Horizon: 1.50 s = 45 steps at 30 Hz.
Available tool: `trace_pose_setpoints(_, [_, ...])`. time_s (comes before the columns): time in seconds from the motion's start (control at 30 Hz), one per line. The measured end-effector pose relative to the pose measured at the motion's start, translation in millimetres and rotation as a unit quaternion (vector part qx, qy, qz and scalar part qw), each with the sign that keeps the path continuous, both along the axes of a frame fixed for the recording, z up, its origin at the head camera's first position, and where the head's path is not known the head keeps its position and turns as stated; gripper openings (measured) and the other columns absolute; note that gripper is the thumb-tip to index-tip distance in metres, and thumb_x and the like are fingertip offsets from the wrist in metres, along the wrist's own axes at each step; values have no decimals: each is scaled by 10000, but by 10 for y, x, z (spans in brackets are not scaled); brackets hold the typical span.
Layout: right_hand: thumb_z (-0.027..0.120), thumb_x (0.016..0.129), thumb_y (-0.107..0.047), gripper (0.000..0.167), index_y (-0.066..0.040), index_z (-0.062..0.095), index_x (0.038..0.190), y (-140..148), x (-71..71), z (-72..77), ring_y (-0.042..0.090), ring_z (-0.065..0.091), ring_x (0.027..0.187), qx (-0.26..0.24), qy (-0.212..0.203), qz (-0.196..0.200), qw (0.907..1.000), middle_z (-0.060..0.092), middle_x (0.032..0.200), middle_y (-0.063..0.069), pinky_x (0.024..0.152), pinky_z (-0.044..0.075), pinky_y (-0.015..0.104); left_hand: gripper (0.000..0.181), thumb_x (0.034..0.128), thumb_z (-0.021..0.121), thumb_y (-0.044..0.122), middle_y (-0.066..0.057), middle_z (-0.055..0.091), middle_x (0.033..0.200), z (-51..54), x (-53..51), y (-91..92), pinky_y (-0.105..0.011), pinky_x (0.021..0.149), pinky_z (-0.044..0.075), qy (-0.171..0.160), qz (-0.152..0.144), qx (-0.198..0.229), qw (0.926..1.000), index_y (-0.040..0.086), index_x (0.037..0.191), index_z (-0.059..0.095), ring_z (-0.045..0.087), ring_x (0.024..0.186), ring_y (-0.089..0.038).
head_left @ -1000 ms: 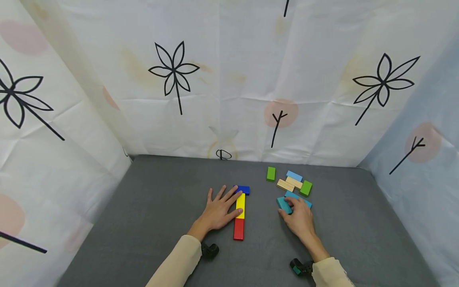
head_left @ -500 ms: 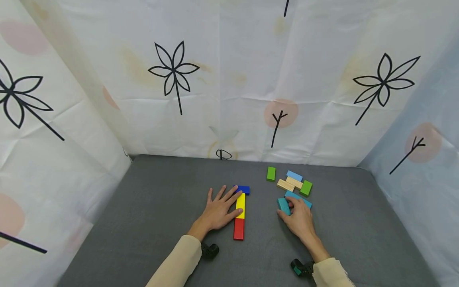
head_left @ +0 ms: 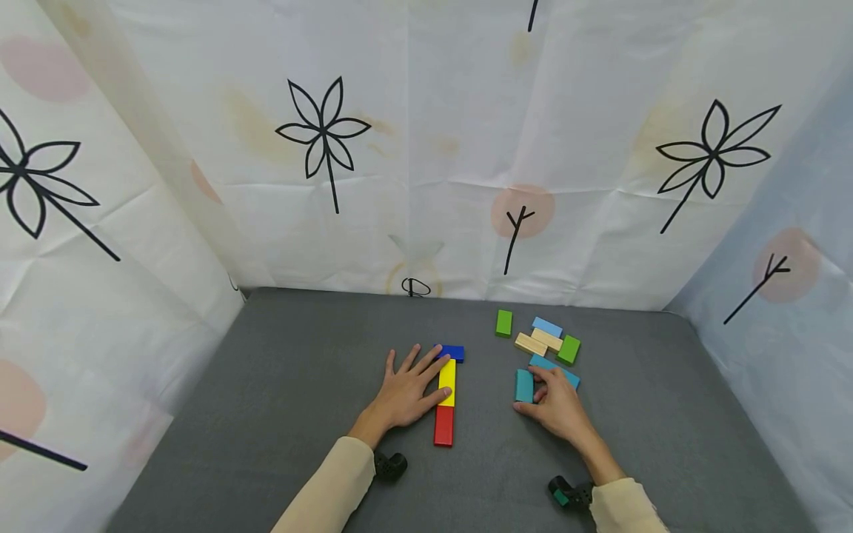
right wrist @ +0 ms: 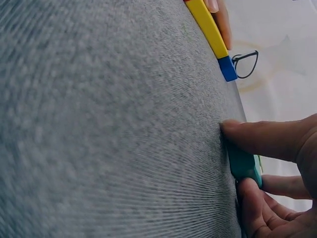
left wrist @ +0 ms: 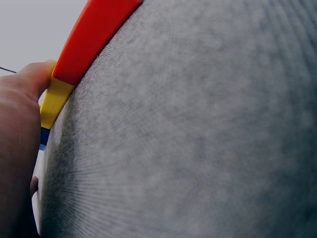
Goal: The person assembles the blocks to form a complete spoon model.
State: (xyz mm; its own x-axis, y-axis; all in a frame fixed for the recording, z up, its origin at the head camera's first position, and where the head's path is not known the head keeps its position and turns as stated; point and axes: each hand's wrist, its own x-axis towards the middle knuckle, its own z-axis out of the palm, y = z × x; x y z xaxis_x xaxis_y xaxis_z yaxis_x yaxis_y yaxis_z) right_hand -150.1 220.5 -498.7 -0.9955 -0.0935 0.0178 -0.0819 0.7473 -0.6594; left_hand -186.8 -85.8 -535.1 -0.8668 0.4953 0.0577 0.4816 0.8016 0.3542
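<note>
My left hand (head_left: 402, 394) lies flat with its fingers spread. In the head view its thumb touches the yellow block (head_left: 448, 377) and its fingertips reach the dark blue block (head_left: 453, 354). A red block (head_left: 443, 427) adjoins the yellow one at the near end, so the three form an upright line with the blue block crosswise on top. My right hand (head_left: 557, 400) pinches a teal block (head_left: 524, 386) between thumb and fingers, low on the table. The right wrist view shows the thumb (right wrist: 267, 139) on one end of it. Beside that hand, partly covered, lies a longer turquoise block (head_left: 546, 362).
Beyond the right hand are two natural wood blocks, the nearer wood block (head_left: 530, 344) angled, a light blue block (head_left: 547, 326), and two green blocks, one green block (head_left: 504, 323) apart at the left. The grey table (head_left: 300, 348) meets a white patterned curtain (head_left: 426, 148) behind.
The teal block has turned from slanted to nearly straight away from me, with the right hand turning along with it and its wrist shifting right. The left hand has stayed put.
</note>
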Motion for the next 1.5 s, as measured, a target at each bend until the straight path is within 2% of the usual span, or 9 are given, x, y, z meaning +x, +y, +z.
trace_pose_setpoints(0.2, [924, 742, -186, 746, 90, 572, 1338, -18, 22, -6, 156, 547, 737, -60, 89, -90, 9999, 541, 1128, 206, 715, 480, 385, 671, 1034, 377, 616, 70, 185, 1686, -3, 11, -2, -706, 1148, -29, 14, -10, 35, 10000, 295, 1618, 295, 129, 1550, -312])
trace_pose_setpoints(0.43, [908, 764, -166, 715, 42, 591, 1371, 19, 22, -37, 149, 539, 748, -125, 184, 103, 9997, 558, 1151, 180, 690, 466, 356, 672, 1034, 368, 620, 72, 182, 1686, -6, 5, -1, -704, 1149, -33, -7, 3, 27, 10000, 297, 1619, 291, 128, 1551, -309])
trace_pose_setpoints(0.67, [926, 744, -253, 686, -25, 649, 1329, -18, 67, -49, 166, 548, 830, -450, 287, 283, 9982, 577, 1116, 114, 728, 491, 349, 677, 1032, 360, 630, 75, 174, 1688, 11, 4, 6, -702, 1150, -35, -2, 14, -38, 10000, 302, 1620, 286, 128, 1551, -308])
trace_pose_setpoints(0.83, [948, 707, -299, 660, -113, 695, 1287, -151, 167, -44, 175, 553, 854, -645, 525, 643, 9945, 585, 1094, -14, 737, 494, 324, 677, 1030, 358, 632, 76, 175, 1687, -1, -2, 9, -699, 1151, -35, -2, 47, -83, 10000, 308, 1620, 283, 125, 1552, -304])
trace_pose_setpoints(1.0, [935, 722, -352, 666, -119, 689, 1296, -290, 275, -54, 174, 568, 914, -717, 573, 1233, 9881, 567, 1109, -90, 772, 514, 309, 676, 1028, 366, 631, 70, 188, 1686, 4, 8, 9, -702, 1151, -33, -10, 67, -66, 10000, 304, 1616, 298, 129, 1551, -313])
trace_pose_setpoints(1.2, [904, 757, -397, 661, -106, 678, 1306, -459, 383, -84, 172, 563, 930, -960, 446, 1817, 9776, 564, 1131, -85, 781, 506, 302, 681, 1027, 363, 633, 69, 178, 1688, 9, 4, 10, -703, 1150, -38, -46, 79, -110, 9999, 307, 1619, 287, 120, 1552, -316])
trace_pose_setpoints(1.5, [887, 774, -425, 642, -153, 679, 1318, -690, 521, -118, 149, 576, 982, -1300, 9, 2333, 9637, 557, 1142, -94, 816, 500, 292, 673, 1034, 380, 614, 41, 203, 1685, 7, -2, 9, -723, 1140, -13, 43, 33, -55, 10000, 284, 1616, 306, 144, 1544, -345])
